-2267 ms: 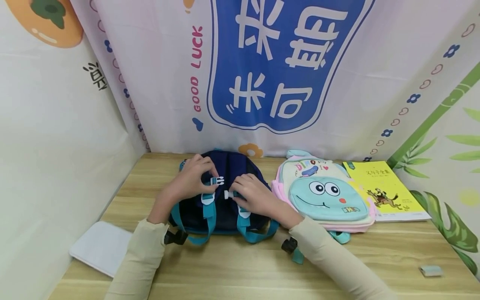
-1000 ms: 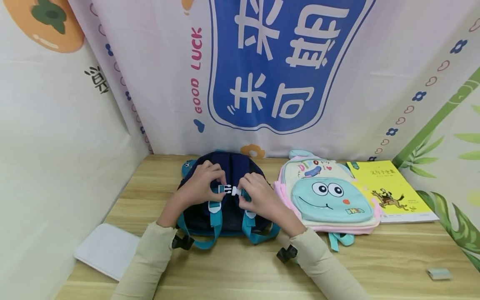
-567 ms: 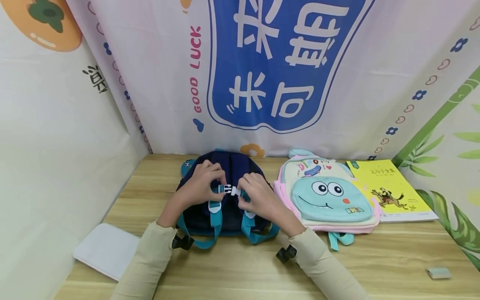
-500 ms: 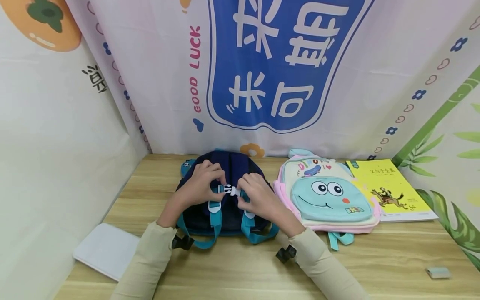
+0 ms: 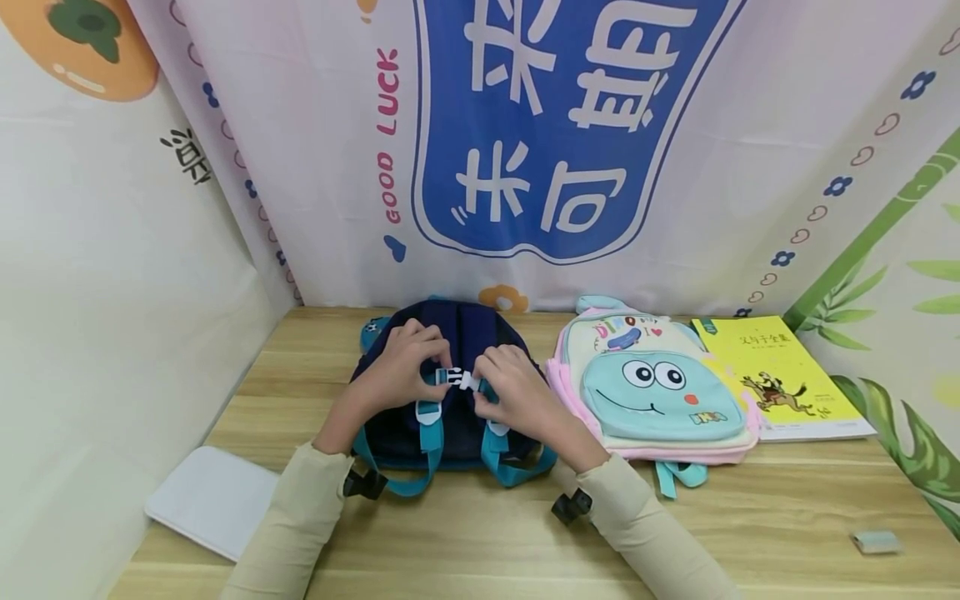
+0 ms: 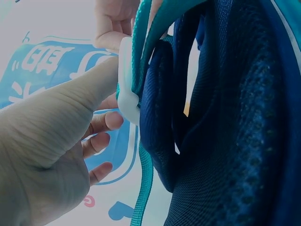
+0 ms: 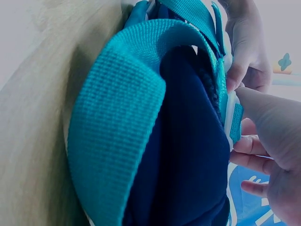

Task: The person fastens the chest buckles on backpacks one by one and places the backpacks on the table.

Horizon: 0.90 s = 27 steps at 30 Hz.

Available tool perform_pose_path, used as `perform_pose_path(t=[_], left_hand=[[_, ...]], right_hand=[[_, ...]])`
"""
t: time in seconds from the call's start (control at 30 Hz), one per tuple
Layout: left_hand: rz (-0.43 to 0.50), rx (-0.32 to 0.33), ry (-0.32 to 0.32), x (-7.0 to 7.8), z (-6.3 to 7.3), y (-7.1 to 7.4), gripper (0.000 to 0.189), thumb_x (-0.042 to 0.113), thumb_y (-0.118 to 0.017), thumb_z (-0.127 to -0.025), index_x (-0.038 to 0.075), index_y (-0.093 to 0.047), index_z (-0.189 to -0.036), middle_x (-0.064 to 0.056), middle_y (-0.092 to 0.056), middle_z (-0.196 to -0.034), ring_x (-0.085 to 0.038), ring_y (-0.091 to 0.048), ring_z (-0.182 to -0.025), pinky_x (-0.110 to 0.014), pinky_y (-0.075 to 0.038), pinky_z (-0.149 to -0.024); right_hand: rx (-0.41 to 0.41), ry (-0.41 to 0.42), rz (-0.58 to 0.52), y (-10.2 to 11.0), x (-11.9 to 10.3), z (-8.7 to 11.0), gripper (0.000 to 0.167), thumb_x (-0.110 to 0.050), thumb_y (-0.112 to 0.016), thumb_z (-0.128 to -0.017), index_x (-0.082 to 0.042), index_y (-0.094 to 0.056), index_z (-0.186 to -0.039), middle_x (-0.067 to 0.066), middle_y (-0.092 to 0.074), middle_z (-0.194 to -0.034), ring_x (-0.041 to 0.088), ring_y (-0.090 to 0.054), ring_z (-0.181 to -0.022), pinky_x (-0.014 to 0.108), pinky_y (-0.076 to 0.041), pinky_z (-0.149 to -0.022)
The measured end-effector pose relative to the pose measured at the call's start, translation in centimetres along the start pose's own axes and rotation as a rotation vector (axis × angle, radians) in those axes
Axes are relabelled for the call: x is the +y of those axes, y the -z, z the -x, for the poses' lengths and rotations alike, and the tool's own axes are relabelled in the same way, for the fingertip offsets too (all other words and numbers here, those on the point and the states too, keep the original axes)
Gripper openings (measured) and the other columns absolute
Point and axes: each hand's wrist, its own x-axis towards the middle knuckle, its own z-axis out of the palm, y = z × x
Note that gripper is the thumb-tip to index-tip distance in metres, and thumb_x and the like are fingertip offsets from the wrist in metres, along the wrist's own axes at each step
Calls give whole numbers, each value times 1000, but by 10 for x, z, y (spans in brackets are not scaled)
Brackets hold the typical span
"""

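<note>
A dark blue backpack [image 5: 457, 442] lies with its teal straps [image 5: 431, 446] facing up. My left hand [image 5: 405, 367] pinches the white pronged half of a side-release buckle [image 5: 453, 377] between thumb and finger. The socket half [image 5: 468, 381] is pinched by my right hand [image 5: 517, 390]. Both halves meet end to end over the middle of the bag, with the prongs still showing; how deep their tips sit is too small to tell. A white strap adjuster [image 6: 127, 87] shows beside the left hand in the left wrist view. The right wrist view has the buckle mostly hidden behind a teal strap [image 7: 117, 94].
Right of the dark bag lies a pastel backpack [image 5: 663, 400] with a cartoon face, overlapping a yellow book [image 5: 780, 375]. A white flat board [image 5: 213, 500] is at the table's left edge. A small grey object [image 5: 876, 542] lies at the right. Printed cloth [image 5: 337, 208] hangs behind.
Since 2.3 seconds ago, both hands have drawn the buckle halves from apart and uneven into line, end to end. Over the last half second the hands have barely moved.
</note>
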Motion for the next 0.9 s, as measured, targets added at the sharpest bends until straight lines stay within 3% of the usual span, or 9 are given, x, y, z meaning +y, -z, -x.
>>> perform_pose_path(t=[0.9], left_hand=[[26,-23,0,5,0,-1,21,14,-86,-76,20,-67,-83,3,-57,-88,-19,-39,-92,-44,-30,-88]], right_hand=[[-33,-16,60,1,-2,1,17,-13,-75,-84,-11,-61,-96,2,-58,-92,23,-56,-93,42,-45,-98]])
